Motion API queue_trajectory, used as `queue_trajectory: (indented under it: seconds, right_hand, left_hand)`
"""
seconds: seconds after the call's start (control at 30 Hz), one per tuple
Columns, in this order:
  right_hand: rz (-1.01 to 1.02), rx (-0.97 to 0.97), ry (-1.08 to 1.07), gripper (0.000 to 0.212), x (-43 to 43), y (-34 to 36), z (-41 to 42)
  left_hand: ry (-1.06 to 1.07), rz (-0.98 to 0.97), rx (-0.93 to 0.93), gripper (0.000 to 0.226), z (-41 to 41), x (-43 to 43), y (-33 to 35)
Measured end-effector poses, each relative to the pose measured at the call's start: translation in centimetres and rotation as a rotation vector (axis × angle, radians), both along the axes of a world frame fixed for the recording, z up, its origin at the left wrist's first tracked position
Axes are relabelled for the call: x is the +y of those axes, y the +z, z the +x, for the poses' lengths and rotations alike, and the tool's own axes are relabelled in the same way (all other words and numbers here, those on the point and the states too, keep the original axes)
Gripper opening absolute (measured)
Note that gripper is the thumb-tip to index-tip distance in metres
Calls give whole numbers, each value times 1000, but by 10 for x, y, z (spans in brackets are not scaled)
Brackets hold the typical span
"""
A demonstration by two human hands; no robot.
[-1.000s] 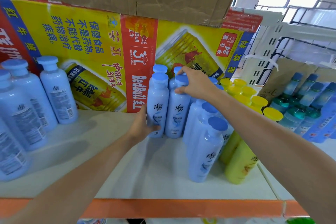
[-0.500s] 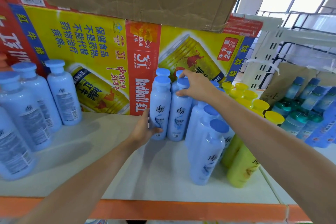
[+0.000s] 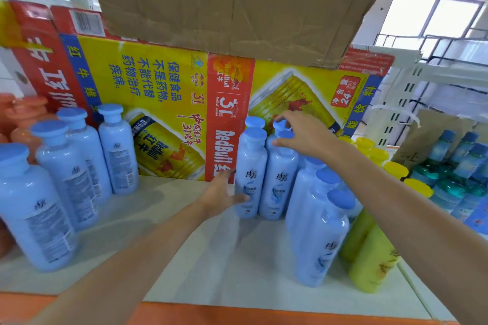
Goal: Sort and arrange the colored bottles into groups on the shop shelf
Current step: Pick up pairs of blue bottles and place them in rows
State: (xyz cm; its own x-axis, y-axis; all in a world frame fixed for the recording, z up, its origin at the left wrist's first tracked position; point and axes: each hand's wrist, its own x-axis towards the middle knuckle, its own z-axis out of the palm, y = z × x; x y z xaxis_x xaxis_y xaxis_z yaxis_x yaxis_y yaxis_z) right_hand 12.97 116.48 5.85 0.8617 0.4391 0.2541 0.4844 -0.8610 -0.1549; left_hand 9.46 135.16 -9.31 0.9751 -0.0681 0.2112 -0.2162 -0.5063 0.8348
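A cluster of light blue bottles [image 3: 274, 182] with blue caps stands upright mid-shelf on the white shelf board [image 3: 163, 245]. My left hand [image 3: 223, 192] presses flat against the lower left side of the front-left blue bottle [image 3: 249, 174], thumb across its label. My right hand [image 3: 303, 133] rests on the caps of the bottles behind, fingers spread and touching them. Yellow bottles [image 3: 372, 261] stand right of the blue cluster. Another group of blue bottles [image 3: 66, 174] stands at the left, labels turned outward.
A Red Bull carton [image 3: 169, 103] forms the back wall, with a brown cardboard flap [image 3: 232, 2] overhanging. Orange bottles [image 3: 23, 119] sit far left. Teal and blue bottles [image 3: 454, 171] fill the neighbouring shelf at right. The orange shelf lip [image 3: 237, 315] runs along the front.
The camera view has shifted, showing more of the left bottle group. My right hand's fingers have spread over the caps. My left hand stays against the front-left bottle.
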Motion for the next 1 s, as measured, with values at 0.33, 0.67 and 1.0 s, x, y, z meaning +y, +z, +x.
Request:
queue_trajectory:
  seconds: [0.33,0.67,1.0]
  right_hand:
    - [-7,16,320,62,89,25,-12]
    - [-6,119,473,59,224,17,5]
    - [-16,148,483,66,316,-3,22]
  left_hand:
    - [111,604,-162,53,-40,125,114]
    - [253,823,-67,44,-53,258,168]
    - [205,746,94,32,-22,295,156]
